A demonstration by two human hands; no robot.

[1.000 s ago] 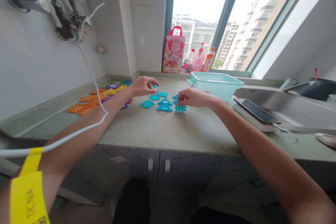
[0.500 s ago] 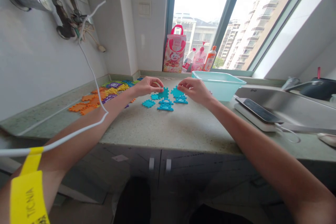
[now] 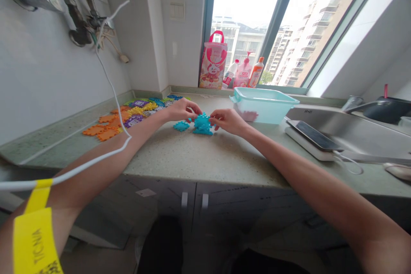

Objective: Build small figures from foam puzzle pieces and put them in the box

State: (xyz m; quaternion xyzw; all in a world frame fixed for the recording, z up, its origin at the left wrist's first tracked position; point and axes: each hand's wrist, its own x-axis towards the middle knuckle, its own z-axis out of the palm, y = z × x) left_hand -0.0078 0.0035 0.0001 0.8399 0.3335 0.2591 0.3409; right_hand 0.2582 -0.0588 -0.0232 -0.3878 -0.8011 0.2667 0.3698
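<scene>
Both my hands meet over a small cluster of turquoise interlocking plastic pieces (image 3: 202,122) on the speckled countertop (image 3: 205,158). My left hand (image 3: 180,109) pinches the cluster from the left with curled fingers. My right hand (image 3: 225,120) pinches it from the right. The pieces they hold stand upright, pressed together above another turquoise piece lying flat. A single loose turquoise piece (image 3: 181,126) lies just left of the cluster.
Orange, yellow, purple and blue pieces (image 3: 125,118) are spread along the left wall. A pale turquoise tub (image 3: 263,103) stands behind my right hand. A phone on a white block (image 3: 313,137) and a sink (image 3: 362,132) lie right. A white cable (image 3: 112,90) hangs across my left arm.
Each hand held a separate turquoise piece apart; now the hands have come together and the pieces touch as one cluster over the flat piece.
</scene>
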